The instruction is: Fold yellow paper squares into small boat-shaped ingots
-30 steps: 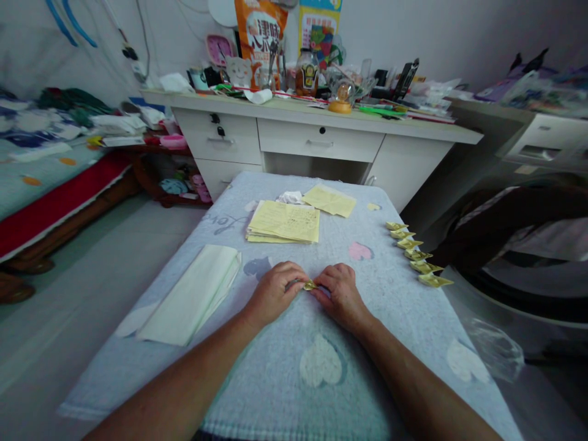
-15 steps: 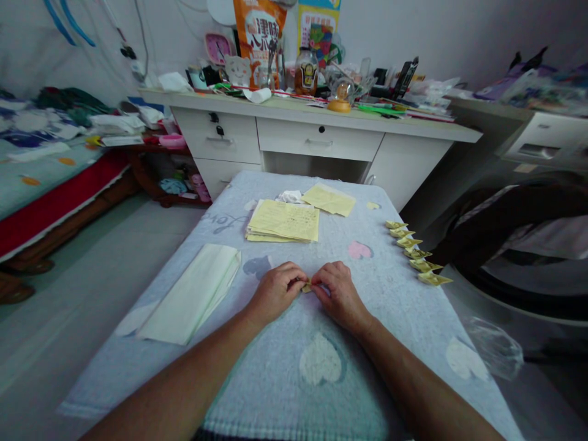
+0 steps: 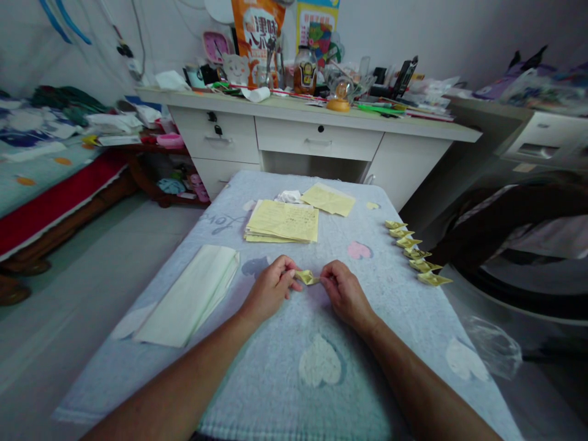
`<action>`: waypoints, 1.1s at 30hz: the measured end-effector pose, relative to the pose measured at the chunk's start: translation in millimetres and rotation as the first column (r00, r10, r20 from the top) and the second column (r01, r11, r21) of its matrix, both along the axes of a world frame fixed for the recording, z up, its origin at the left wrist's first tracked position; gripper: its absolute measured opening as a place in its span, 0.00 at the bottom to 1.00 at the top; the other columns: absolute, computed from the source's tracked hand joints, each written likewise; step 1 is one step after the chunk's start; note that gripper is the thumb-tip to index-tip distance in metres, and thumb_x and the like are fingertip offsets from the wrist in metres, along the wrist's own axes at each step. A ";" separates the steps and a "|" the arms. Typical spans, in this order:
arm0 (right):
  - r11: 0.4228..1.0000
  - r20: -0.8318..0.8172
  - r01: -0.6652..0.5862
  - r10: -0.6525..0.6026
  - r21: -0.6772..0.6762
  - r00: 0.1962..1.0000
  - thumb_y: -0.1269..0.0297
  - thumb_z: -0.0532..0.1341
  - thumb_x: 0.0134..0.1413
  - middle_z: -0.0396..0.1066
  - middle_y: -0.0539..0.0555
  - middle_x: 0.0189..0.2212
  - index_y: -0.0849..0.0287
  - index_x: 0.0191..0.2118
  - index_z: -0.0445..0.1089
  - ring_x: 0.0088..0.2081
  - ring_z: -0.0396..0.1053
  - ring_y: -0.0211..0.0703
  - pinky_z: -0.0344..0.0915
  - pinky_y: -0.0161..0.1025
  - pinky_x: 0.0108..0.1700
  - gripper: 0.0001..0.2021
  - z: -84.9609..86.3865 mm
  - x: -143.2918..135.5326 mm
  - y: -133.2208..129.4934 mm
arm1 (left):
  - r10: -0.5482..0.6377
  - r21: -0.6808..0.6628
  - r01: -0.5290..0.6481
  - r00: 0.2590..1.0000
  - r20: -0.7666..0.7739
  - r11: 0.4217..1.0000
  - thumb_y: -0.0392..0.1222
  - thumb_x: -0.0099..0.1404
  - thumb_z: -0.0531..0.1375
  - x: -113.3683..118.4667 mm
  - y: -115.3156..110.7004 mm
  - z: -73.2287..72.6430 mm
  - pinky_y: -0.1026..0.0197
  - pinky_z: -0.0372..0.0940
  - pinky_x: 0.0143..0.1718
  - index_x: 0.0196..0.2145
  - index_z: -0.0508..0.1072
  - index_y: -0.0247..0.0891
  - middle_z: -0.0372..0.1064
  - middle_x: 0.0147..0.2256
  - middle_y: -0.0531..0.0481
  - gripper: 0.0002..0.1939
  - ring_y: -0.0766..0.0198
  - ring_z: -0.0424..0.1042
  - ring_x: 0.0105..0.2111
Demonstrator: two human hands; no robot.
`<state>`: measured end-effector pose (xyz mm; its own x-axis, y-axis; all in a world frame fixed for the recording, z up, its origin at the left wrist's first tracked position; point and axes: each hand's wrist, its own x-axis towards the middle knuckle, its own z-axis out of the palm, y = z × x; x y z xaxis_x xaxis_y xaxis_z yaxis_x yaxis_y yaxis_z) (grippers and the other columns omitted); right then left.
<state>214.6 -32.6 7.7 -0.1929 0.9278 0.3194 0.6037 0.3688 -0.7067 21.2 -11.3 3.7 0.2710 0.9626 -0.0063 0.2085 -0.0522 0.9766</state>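
Note:
A small yellow paper boat is stretched between my two hands over the middle of the cloth-covered table. My left hand pinches its left tip between thumb and fingers. At the opposite tip, my right hand has its thumb and forefinger closed on the paper. Beyond my hands lies a stack of yellow paper sheets, with writing on the top one. Several finished-looking yellow paper boats stand in a row along the table's right edge.
Left of my hands lies a folded pale green cloth or paper. Behind the stack are a crumpled white paper and more yellow paper. A cluttered white desk stands across the far side, a front-loading washing machine at the right.
My hands have moved apart, the left one outward. The folded paper between them, mostly covered by my fingers before, now shows as an opened-out boat shape.

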 end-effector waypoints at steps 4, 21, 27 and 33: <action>0.996 -0.186 -0.010 -0.006 -0.083 0.983 0.68 0.53 0.60 0.66 0.51 0.31 0.57 0.34 0.62 0.32 0.64 0.39 0.62 0.37 0.35 0.03 -2.6 -1.2 -1.1 | 0.046 -0.129 -0.015 0.969 0.242 0.991 0.45 0.63 0.55 3.1 2.7 0.8 0.70 0.60 0.19 0.33 0.60 0.37 0.72 0.38 0.47 0.09 0.66 0.75 0.27; 0.995 -0.339 -0.053 0.022 -0.083 0.940 0.61 0.65 0.50 0.67 0.55 0.42 0.55 0.50 0.60 0.44 0.66 0.45 0.64 0.43 0.46 0.22 -3.1 -4.5 -2.1 | 0.091 -0.301 0.076 0.859 0.503 0.951 0.43 0.61 0.61 6.2 -1.2 8.3 0.62 0.68 0.38 0.34 0.61 0.37 0.73 0.36 0.49 0.11 0.66 0.75 0.33; 0.997 -0.167 -0.079 0.076 -0.012 0.983 0.64 0.60 0.57 0.68 0.52 0.31 0.56 0.36 0.72 0.37 0.66 0.42 0.62 0.40 0.42 0.04 1.1 -4.0 -0.2 | 0.003 -0.237 0.137 0.859 0.512 0.962 0.44 0.61 0.61 9.7 -4.4 10.4 0.62 0.68 0.37 0.33 0.60 0.37 0.73 0.35 0.48 0.12 0.65 0.75 0.33; 0.998 -0.203 -0.055 0.056 0.007 0.978 0.61 0.60 0.59 0.68 0.52 0.29 0.57 0.33 0.73 0.34 0.66 0.41 0.61 0.38 0.39 0.08 -1.4 -2.9 1.6 | -0.060 -0.144 0.133 0.904 0.424 0.981 0.45 0.62 0.59 5.9 -5.2 5.7 0.64 0.65 0.32 0.38 0.62 0.38 0.72 0.35 0.49 0.11 0.68 0.72 0.29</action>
